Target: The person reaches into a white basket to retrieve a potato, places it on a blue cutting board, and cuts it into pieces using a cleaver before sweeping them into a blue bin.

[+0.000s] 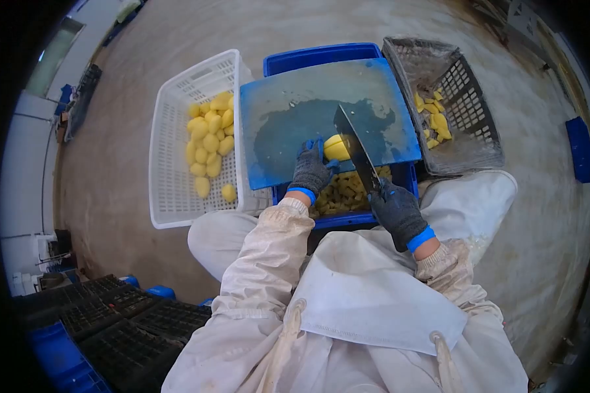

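Observation:
A yellow peeled piece (336, 149) lies near the front edge of the wet blue cutting board (275, 105). My left hand (311, 169), in a dark glove, rests at its left side with the fingers wrapped against it. The gloved right hand (396, 211) grips the handle of a large knife (356, 145), whose dark blade slants up and left along the piece's right side. Whether the blade touches the piece cannot be made out. Below the board's front edge, many cut yellow chunks (341, 194) lie in a blue crate (410, 178).
A white basket (167, 144) with several whole yellow pieces (211, 137) stands left of the board. To the right is a dark basket (491, 154), lined with plastic, holding yellow pieces (439, 124). Black crates (124, 321) are at the lower left, and a blue container (580, 149) is at far right.

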`<state>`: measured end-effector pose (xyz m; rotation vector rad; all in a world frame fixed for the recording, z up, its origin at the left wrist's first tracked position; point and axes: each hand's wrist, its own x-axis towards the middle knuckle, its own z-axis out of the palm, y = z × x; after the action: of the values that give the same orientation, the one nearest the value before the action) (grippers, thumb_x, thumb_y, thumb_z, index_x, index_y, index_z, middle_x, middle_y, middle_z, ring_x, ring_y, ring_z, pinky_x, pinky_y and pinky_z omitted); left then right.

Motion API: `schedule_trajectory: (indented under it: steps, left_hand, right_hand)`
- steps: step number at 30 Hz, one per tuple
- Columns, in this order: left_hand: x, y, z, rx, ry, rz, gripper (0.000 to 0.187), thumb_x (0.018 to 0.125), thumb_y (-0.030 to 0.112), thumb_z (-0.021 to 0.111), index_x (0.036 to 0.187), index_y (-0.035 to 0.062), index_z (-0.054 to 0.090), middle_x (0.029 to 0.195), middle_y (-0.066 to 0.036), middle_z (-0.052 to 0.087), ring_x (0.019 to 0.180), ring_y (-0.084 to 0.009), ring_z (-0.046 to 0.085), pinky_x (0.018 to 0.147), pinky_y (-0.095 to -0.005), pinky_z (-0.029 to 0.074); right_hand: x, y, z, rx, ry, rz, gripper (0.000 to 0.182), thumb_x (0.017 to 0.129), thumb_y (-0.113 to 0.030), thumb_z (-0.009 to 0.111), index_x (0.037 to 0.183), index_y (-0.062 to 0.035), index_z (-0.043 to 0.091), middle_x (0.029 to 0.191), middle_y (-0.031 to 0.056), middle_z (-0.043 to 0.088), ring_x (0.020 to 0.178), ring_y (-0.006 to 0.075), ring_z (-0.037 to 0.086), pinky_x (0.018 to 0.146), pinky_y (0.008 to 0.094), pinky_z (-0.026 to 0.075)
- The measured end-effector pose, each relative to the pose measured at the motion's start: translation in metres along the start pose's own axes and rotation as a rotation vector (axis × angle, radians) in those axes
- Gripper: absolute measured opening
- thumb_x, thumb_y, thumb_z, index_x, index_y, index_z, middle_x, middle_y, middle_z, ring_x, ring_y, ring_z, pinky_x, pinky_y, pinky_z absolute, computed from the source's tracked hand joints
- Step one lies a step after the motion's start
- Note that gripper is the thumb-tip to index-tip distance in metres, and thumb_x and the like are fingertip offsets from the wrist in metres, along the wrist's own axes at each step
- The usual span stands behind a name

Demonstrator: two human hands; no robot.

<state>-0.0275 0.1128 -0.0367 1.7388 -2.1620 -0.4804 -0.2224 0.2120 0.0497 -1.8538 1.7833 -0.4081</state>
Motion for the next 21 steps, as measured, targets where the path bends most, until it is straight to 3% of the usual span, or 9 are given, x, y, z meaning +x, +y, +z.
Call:
schedule_trajectory:
  steps: [5, 9, 16, 21]
  left_hand:
    - [0.002, -0.003, 0.0, -0.074, 0.046, 0.005, 0.056, 0.071, 0.029, 0.069, 0.116, 0.0008, 0.052, 0.11, -0.019, 0.052, 0.106, -0.0342, 0.047, 0.094, -0.0405, 0.039]
    - [0.0, -0.003, -0.004, -0.098, 0.029, 0.001, 0.053, 0.072, 0.027, 0.069, 0.115, 0.0011, 0.053, 0.108, -0.017, 0.054, 0.102, -0.0324, 0.05, 0.091, -0.0397, 0.041]
    - [0.002, -0.009, -0.004, -0.136, 0.104, 0.044, 0.046, 0.073, 0.023, 0.068, 0.112, 0.0023, 0.056, 0.106, -0.017, 0.055, 0.1, -0.0339, 0.051, 0.089, -0.04, 0.043]
    - [-0.001, -0.013, -0.001, -0.196, 0.13, 0.053, 0.044, 0.073, 0.021, 0.067, 0.112, 0.0041, 0.056, 0.107, -0.017, 0.055, 0.1, -0.033, 0.052, 0.089, -0.0396, 0.043]
  right_hand:
    - [-0.001, -0.01, -0.003, -0.049, -0.057, 0.002, 0.024, 0.083, -0.027, 0.049, 0.094, -0.0054, 0.054, 0.07, 0.0182, 0.061, 0.067, 0.0363, 0.061, 0.062, 0.0469, 0.048]
    - [0.007, -0.014, 0.021, -0.174, -0.121, 0.055, 0.024, 0.084, -0.025, 0.048, 0.092, -0.0034, 0.054, 0.07, 0.0184, 0.062, 0.069, 0.0354, 0.062, 0.063, 0.0456, 0.049]
    - [0.012, -0.018, 0.022, -0.104, 0.028, -0.038, 0.024, 0.084, -0.025, 0.048, 0.091, -0.0025, 0.051, 0.065, 0.0178, 0.061, 0.062, 0.0348, 0.061, 0.057, 0.0463, 0.048]
    - [-0.008, -0.025, 0.012, -0.122, 0.006, -0.067, 0.024, 0.084, -0.025, 0.048, 0.089, -0.0024, 0.051, 0.063, 0.018, 0.059, 0.059, 0.0349, 0.06, 0.055, 0.0461, 0.048]
